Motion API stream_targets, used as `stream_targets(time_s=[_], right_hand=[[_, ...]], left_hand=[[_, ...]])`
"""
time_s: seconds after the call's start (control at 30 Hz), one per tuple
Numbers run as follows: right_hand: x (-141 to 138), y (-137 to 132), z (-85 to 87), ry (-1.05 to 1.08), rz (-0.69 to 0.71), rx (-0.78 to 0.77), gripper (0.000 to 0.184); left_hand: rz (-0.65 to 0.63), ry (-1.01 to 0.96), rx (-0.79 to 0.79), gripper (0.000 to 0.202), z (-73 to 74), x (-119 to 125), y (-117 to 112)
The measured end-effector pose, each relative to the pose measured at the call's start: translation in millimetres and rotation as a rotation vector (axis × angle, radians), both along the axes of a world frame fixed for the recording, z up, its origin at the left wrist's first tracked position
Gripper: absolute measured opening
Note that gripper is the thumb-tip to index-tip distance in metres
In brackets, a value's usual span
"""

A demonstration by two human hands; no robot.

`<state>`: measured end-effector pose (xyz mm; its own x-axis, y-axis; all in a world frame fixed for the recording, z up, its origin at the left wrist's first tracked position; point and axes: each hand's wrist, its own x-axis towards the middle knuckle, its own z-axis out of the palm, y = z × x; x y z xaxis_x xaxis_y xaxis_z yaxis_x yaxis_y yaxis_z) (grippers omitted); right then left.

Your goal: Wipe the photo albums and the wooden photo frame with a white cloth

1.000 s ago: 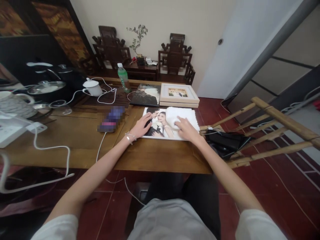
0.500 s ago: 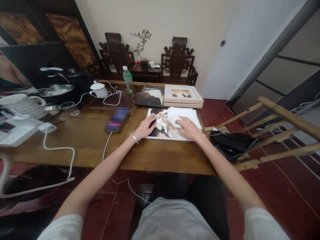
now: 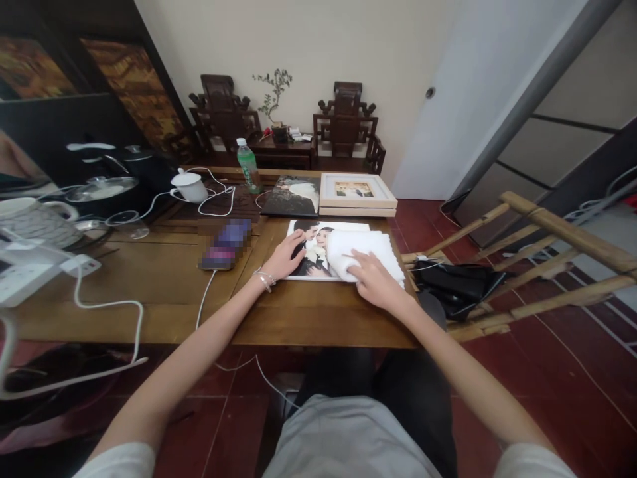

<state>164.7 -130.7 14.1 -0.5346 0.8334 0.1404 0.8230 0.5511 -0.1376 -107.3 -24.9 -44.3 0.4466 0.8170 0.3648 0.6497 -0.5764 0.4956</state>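
Observation:
A flat photo panel with a picture of a couple lies on the wooden table in front of me. My left hand rests on its left edge, fingers spread. A folded white cloth covers the right part of the panel. My right hand presses on the cloth near its front edge, with fingers bent over it. Behind the panel lie a dark photo panel and, to its right, stacked pale wooden picture frames.
A phone on a white cable lies to the left. Farther left stand a green bottle, a lidded white cup, a clear cup and a power strip. A bamboo rack with a black bag is at the right.
My right hand has moved the white cloth toward me, down to the panel's front edge. My left hand stays on the panel's left side. The view has shifted slightly.

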Motion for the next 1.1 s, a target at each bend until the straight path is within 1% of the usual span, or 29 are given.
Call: stream_targets(time_s=[0.07, 0.17, 0.23, 0.3, 0.37, 0.43, 0.6, 0.77, 0.9, 0.97, 1.03, 1.1], right_hand=[[-1.8, 15.5, 5.0, -0.008, -0.012, 0.001, 0.046], [-5.2, 49.4, 8.1, -0.020, -0.050, 0.010, 0.042], [-6.1, 67.4, 4.7, -0.007, -0.092, 0.039, 0.045], [-5.6, 75.7, -1.6, 0.014, -0.126, 0.069, 0.050], [-5.0, 73.8, -7.4, 0.024, -0.139, 0.074, 0.051], [-5.9, 65.5, -10.2, 0.015, -0.136, 0.066, 0.048], [-13.3, 46.8, -6.5, -0.018, -0.133, 0.061, 0.043], [-9.1, 52.9, -3.4, 0.015, -0.156, 0.058, 0.047], [-0.1, 64.7, -1.1, 0.025, -0.217, 0.056, 0.052], [0.9, 66.2, 0.5, 0.007, -0.239, 0.048, 0.054], [-2.7, 60.5, 1.4, -0.026, -0.230, 0.036, 0.053], [-10.8, 46.1, 0.4, -0.060, -0.193, 0.024, 0.053]], left_hand=[[0.001, -0.002, -0.001, 0.050, 0.5, -0.2, -0.6], [0.002, -0.004, -0.008, 0.051, 0.9, -0.5, -1.1], [-0.001, -0.008, -0.015, 0.051, 0.8, -0.7, -0.9], [-0.004, -0.015, -0.018, 0.051, 0.4, -0.7, -0.2], [-0.004, -0.021, -0.015, 0.050, -0.2, -0.6, 0.6], [-0.002, -0.022, -0.010, 0.049, -0.7, -0.3, 1.1], [0.000, -0.018, -0.009, 0.052, -0.6, 0.6, 0.2], [-0.004, -0.018, -0.013, 0.051, -2.1, 0.6, 2.2], [-0.006, -0.006, -0.014, 0.051, -3.8, 0.2, 5.2], [-0.007, -0.010, -0.013, 0.050, -4.2, 0.3, 5.6], [-0.006, -0.018, -0.013, 0.050, -4.3, 0.7, 5.4], [-0.005, -0.019, -0.014, 0.049, -4.3, 1.1, 4.7]])
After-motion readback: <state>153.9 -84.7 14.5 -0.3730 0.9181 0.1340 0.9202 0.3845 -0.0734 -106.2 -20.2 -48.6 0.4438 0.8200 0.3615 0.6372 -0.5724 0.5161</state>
